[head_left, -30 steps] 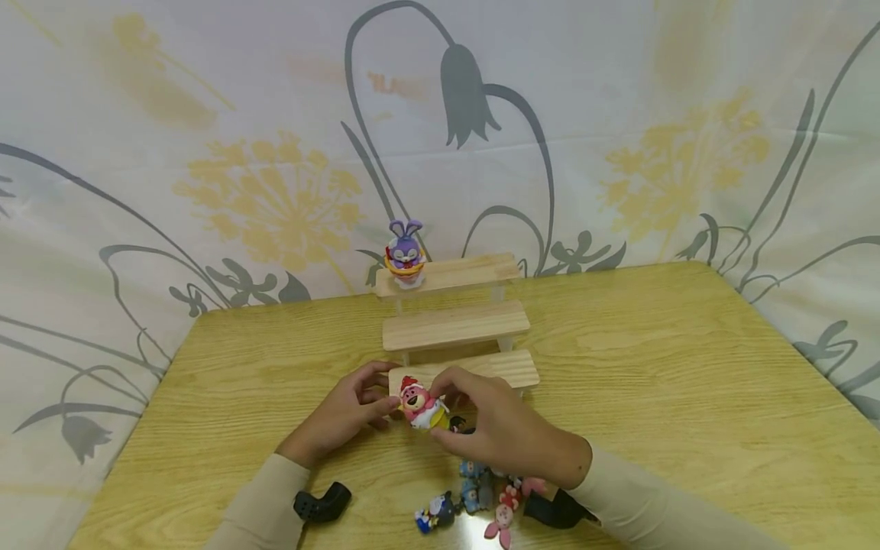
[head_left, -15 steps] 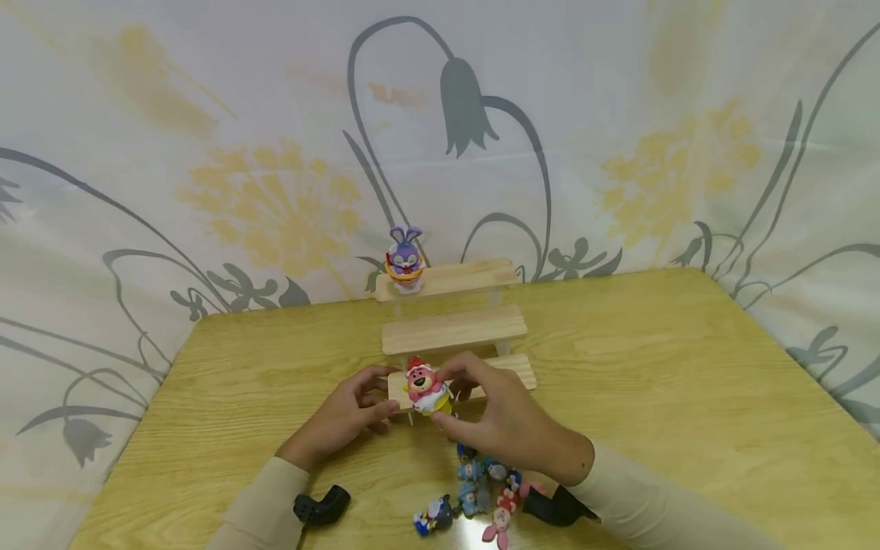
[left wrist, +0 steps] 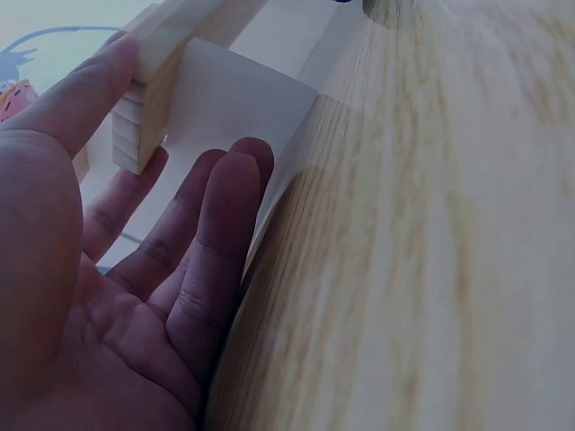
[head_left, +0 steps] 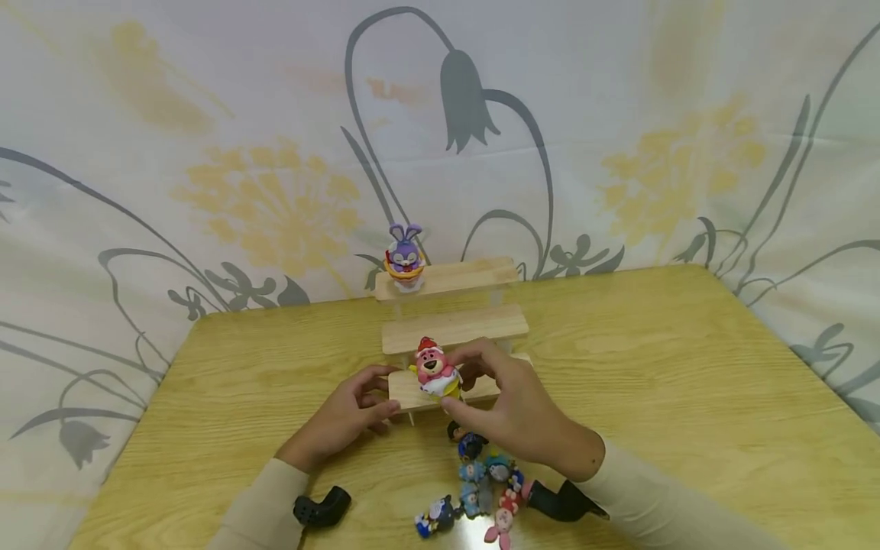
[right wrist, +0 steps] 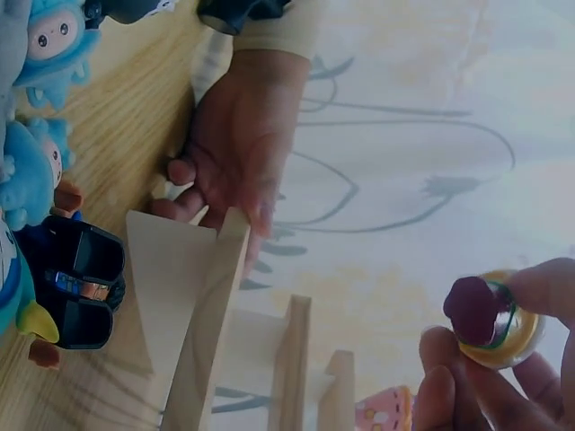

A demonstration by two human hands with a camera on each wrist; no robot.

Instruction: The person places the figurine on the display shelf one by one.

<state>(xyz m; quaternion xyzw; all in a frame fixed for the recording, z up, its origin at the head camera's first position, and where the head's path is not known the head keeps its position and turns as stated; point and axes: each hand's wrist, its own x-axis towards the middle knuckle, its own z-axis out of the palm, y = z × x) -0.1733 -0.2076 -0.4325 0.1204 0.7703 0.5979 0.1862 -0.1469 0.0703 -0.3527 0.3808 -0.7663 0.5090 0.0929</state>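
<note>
My left hand (head_left: 347, 416) grips the left end of the lowest board of a three-step wooden display stand (head_left: 412, 393). In the left wrist view its thumb lies on the top edge of the board (left wrist: 142, 126) and a fingertip meets the underside. A pink bear figurine (head_left: 431, 367) with a red cap, white middle and yellow lower part is pinched between the thumb and fingers of my right hand (head_left: 519, 409), upright over the lowest board. From the right wrist, the figurine's dark red and yellow underside (right wrist: 481, 314) shows. A purple rabbit figurine (head_left: 406, 263) stands on the top board's left end.
Several small figurines lie on the table in front of the stand, among them light blue ones (head_left: 470, 485), a red and pink one (head_left: 505, 516) and a dark blue one (head_left: 436, 516). Black curved pieces (head_left: 323, 506) are by both wrists. A patterned cloth (head_left: 275, 114) hangs behind.
My right hand has lifted the bear figurine up and slightly right, from the front of the lowest board to above it, and turned it more upright. The left hand has stayed put.
</note>
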